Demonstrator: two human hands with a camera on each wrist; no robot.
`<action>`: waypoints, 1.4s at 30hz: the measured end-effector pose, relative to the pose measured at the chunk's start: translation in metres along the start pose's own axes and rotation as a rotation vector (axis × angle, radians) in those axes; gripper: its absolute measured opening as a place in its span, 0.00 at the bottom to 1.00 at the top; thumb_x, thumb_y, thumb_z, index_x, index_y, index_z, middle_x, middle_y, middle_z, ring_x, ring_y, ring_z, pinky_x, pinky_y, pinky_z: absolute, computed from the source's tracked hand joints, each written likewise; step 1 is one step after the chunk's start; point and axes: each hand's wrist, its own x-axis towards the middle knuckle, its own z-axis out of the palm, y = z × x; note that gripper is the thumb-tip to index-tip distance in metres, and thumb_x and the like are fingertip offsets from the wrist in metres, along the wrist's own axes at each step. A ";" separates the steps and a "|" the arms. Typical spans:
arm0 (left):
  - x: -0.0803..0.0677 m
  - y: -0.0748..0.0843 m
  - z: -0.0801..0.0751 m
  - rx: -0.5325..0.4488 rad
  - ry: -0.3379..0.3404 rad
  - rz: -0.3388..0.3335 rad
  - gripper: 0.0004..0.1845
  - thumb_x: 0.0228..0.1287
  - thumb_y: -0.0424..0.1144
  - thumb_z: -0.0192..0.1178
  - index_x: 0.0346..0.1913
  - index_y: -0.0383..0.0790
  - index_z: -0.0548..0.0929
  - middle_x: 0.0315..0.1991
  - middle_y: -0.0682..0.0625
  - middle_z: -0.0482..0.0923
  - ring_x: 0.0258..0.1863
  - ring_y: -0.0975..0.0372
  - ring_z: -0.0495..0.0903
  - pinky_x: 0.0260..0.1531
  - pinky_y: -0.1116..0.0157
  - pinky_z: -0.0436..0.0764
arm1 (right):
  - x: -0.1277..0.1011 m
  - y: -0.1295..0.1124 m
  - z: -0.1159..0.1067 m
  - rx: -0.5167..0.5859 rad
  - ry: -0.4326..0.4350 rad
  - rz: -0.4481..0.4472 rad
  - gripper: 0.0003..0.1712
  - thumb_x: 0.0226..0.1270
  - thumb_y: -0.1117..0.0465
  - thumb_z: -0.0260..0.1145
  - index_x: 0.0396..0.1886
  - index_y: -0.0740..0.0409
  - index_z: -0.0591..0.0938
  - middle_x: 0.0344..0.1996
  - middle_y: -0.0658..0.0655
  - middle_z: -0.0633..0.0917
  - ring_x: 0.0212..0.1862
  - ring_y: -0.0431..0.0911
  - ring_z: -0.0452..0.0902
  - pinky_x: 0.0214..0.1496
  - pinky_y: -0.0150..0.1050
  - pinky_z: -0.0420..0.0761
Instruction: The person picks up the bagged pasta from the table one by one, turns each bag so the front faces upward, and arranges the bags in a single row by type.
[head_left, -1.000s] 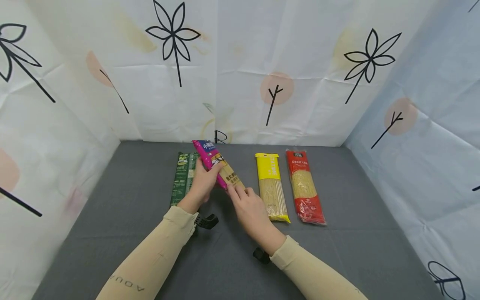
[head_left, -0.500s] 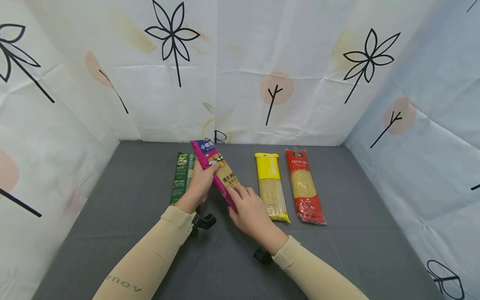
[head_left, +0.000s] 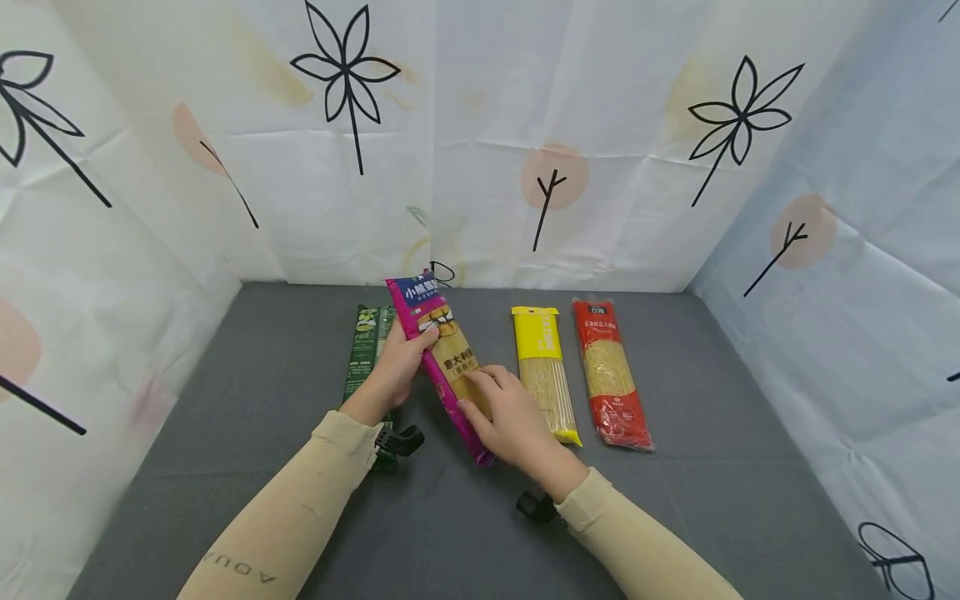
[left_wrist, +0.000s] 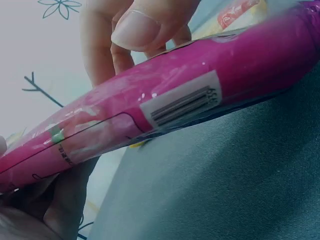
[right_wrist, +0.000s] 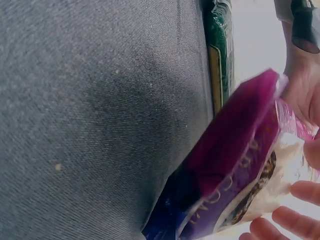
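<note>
My left hand (head_left: 393,367) grips a pink pack of spaghetti (head_left: 450,354) by its left edge, with the thumb across the printed front. In the head view the pack slants, its blue-printed end at the far left and its pink end toward me. My right hand (head_left: 513,417) lies over the lower part of the pack, fingertips at its front face. The right wrist view shows these fingers (right_wrist: 295,222) fairly straight beside the pack. A barcode on the pack's side faces the left wrist camera. Behind my left hand lies a green pack (head_left: 365,346), partly hidden.
A yellow pack of noodles (head_left: 546,375) and a red pack of noodles (head_left: 611,375) lie side by side to the right of my right hand. Grey cloth (head_left: 720,500) covers the table. White patterned curtains (head_left: 480,200) enclose the back and both sides.
The pink pack has turned its front more toward the head camera, and its near end now shows below my right hand. My right hand has gone from the pack's end onto its front.
</note>
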 end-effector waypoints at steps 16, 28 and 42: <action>-0.001 -0.005 -0.005 -0.038 -0.112 -0.027 0.26 0.74 0.46 0.52 0.70 0.50 0.61 0.55 0.41 0.76 0.46 0.54 0.81 0.43 0.55 0.81 | -0.004 0.013 0.001 0.615 -0.215 0.385 0.32 0.71 0.48 0.60 0.66 0.60 0.67 0.54 0.59 0.77 0.52 0.50 0.77 0.51 0.48 0.79; -0.001 -0.008 -0.006 -0.038 -0.122 -0.034 0.24 0.75 0.44 0.50 0.71 0.52 0.62 0.56 0.40 0.76 0.49 0.51 0.81 0.46 0.52 0.80 | -0.006 0.008 0.004 0.705 -0.284 0.412 0.28 0.71 0.46 0.60 0.57 0.63 0.71 0.41 0.57 0.81 0.40 0.45 0.79 0.40 0.40 0.80; -0.006 -0.008 0.000 0.179 -0.091 0.098 0.27 0.73 0.38 0.54 0.70 0.45 0.59 0.54 0.41 0.77 0.51 0.52 0.79 0.49 0.53 0.79 | -0.003 -0.017 -0.008 0.845 -0.171 0.487 0.24 0.72 0.60 0.60 0.59 0.69 0.65 0.41 0.62 0.82 0.40 0.52 0.82 0.39 0.44 0.82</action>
